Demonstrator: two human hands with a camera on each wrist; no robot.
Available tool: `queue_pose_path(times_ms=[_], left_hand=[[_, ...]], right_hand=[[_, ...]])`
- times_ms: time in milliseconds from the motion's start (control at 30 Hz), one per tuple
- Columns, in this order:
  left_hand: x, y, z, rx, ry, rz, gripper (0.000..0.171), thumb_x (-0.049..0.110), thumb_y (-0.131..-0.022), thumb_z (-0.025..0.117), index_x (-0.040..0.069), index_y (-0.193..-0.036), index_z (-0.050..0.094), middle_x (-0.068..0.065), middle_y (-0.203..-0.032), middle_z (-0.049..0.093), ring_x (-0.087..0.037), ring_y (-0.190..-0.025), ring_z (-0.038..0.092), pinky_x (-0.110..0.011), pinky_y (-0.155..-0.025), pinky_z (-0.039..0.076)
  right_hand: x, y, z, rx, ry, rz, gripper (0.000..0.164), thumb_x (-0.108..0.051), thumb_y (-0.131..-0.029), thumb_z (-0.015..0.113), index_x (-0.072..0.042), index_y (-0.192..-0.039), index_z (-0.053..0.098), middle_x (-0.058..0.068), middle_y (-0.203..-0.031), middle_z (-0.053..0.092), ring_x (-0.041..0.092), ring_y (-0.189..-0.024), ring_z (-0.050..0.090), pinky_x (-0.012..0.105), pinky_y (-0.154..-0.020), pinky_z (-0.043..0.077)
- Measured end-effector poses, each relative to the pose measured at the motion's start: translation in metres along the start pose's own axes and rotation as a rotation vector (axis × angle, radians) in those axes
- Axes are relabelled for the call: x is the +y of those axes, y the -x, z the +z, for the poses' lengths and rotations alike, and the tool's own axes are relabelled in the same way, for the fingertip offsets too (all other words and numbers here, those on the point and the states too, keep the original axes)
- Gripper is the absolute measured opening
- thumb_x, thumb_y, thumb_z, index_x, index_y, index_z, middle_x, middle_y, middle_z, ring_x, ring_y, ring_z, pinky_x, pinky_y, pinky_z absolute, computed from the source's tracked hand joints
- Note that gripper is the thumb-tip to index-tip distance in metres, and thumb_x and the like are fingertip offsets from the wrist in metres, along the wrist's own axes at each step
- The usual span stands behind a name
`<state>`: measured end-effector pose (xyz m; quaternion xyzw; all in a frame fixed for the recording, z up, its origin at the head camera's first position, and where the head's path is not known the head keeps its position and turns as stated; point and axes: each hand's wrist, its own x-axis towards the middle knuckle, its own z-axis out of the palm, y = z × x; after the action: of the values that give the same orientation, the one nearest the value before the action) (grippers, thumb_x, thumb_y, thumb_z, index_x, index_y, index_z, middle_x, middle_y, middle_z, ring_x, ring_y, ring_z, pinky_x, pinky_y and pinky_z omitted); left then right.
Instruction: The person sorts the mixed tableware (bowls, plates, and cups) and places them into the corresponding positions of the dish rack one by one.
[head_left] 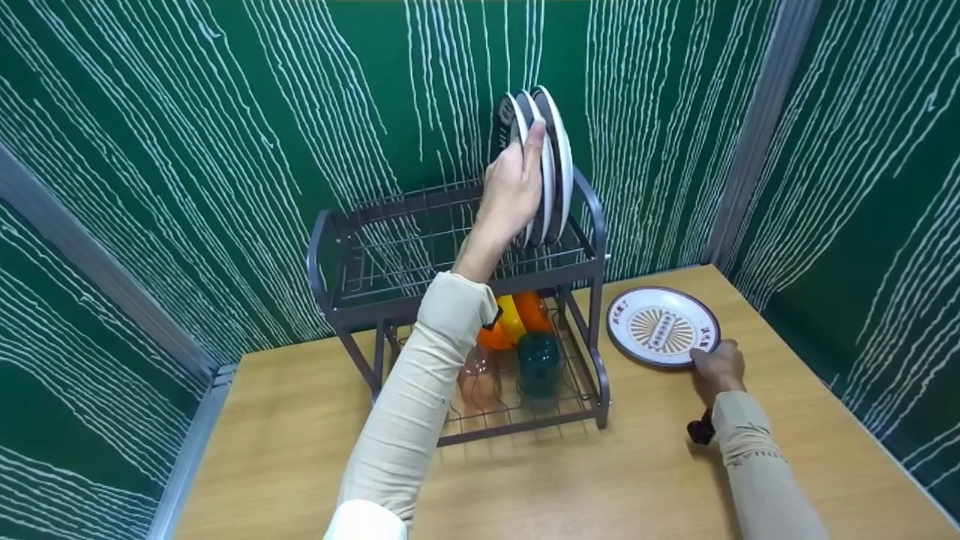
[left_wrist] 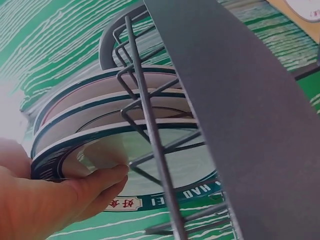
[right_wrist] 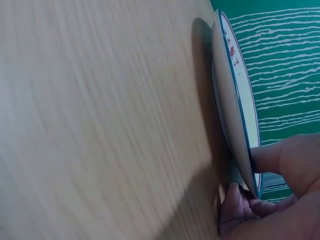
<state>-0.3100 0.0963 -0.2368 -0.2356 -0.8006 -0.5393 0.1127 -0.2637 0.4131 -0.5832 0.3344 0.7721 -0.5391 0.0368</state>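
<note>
Three plates (head_left: 553,165) stand on edge at the right end of the upper rack tier. My left hand (head_left: 514,176) grips the leftmost plate (left_wrist: 160,150), fingers on its lettered face and the thumb up by the rims. How many plates the grip takes in is hard to tell. On the table right of the rack lies a white plate (head_left: 663,327) with a brown ray pattern and red characters. My right hand (head_left: 720,366) pinches its near right rim, thumb on top (right_wrist: 270,159) and fingers below. In the right wrist view, that rim appears slightly off the table.
A dark two-tier dish rack (head_left: 450,296) stands on the wooden table (head_left: 525,487). On its lower tier are orange and yellow bowls (head_left: 517,319), a pinkish glass (head_left: 480,379) and a dark green glass (head_left: 538,364). Green walls with white streaks (head_left: 652,112) enclose the back and sides.
</note>
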Motion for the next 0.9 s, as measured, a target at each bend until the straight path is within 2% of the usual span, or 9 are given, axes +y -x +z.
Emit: queue_pose_path(times_ms=[133,267,367,467,667,800,900], left_hand=[[0.003,-0.003,0.001,0.009,-0.032,-0.005,0.043,0.047,-0.102,0.023,0.014,-0.083,0.043,0.000,-0.070,0.039,-0.014,-0.060,0.045,-0.026,-0.057,0.044],[0.004,-0.005,0.001,0.023,-0.044,-0.037,0.044,0.047,-0.102,0.019,0.015,-0.084,0.043,-0.001,-0.073,0.039,-0.017,-0.066,0.046,-0.028,-0.063,0.043],[0.004,-0.006,0.001,0.024,-0.044,-0.065,0.045,0.049,-0.101,0.019,0.016,-0.088,0.045,-0.003,-0.078,0.041,-0.017,-0.075,0.050,-0.029,-0.068,0.044],[0.003,-0.007,0.000,0.026,-0.047,-0.085,0.046,0.051,-0.101,0.020,0.015,-0.095,0.048,-0.004,-0.082,0.044,-0.018,-0.083,0.054,-0.029,-0.073,0.046],[0.003,-0.006,0.000,0.020,-0.040,-0.098,0.050,0.052,-0.101,0.022,0.011,-0.107,0.051,-0.006,-0.089,0.050,-0.018,-0.086,0.055,-0.029,-0.073,0.048],[0.004,-0.005,-0.001,0.020,-0.047,-0.097,0.058,0.053,-0.100,0.022,0.008,-0.123,0.051,-0.008,-0.105,0.056,-0.018,-0.094,0.056,-0.029,-0.082,0.048],[0.005,-0.003,-0.002,0.023,-0.057,-0.097,0.064,0.053,-0.100,0.021,0.006,-0.138,0.043,-0.010,-0.124,0.055,-0.018,-0.107,0.055,-0.030,-0.092,0.045]], right_hand=[[0.001,-0.001,-0.001,0.011,-0.040,-0.003,0.066,-0.014,-0.097,0.044,0.010,-0.145,0.007,0.032,-0.148,0.019,0.042,-0.137,0.022,0.050,-0.112,0.023],[0.002,-0.003,-0.001,0.019,-0.123,-0.005,0.066,-0.008,-0.096,0.038,0.006,-0.147,-0.001,0.028,-0.152,0.012,0.038,-0.140,0.015,0.047,-0.114,0.019],[0.003,-0.006,-0.002,0.021,-0.190,0.009,0.065,-0.008,-0.097,0.030,-0.002,-0.149,-0.010,0.023,-0.155,0.004,0.035,-0.142,0.008,0.046,-0.115,0.015],[0.003,-0.007,-0.002,0.026,-0.255,0.023,0.062,-0.010,-0.099,0.023,-0.012,-0.150,-0.012,0.016,-0.157,0.001,0.030,-0.143,0.005,0.045,-0.115,0.013],[0.004,-0.009,0.000,0.141,-0.241,-0.068,0.053,-0.012,-0.099,0.016,-0.006,-0.149,-0.002,0.020,-0.155,0.011,0.028,-0.142,0.013,0.039,-0.116,0.014],[0.004,-0.011,0.003,0.192,-0.262,-0.081,0.051,-0.016,-0.101,0.012,-0.006,-0.149,-0.002,0.021,-0.155,0.013,0.027,-0.141,0.018,0.037,-0.115,0.016],[0.006,-0.012,0.005,0.205,-0.286,-0.064,0.051,-0.020,-0.102,0.009,-0.007,-0.149,-0.003,0.019,-0.155,0.012,0.026,-0.141,0.018,0.037,-0.115,0.016]])
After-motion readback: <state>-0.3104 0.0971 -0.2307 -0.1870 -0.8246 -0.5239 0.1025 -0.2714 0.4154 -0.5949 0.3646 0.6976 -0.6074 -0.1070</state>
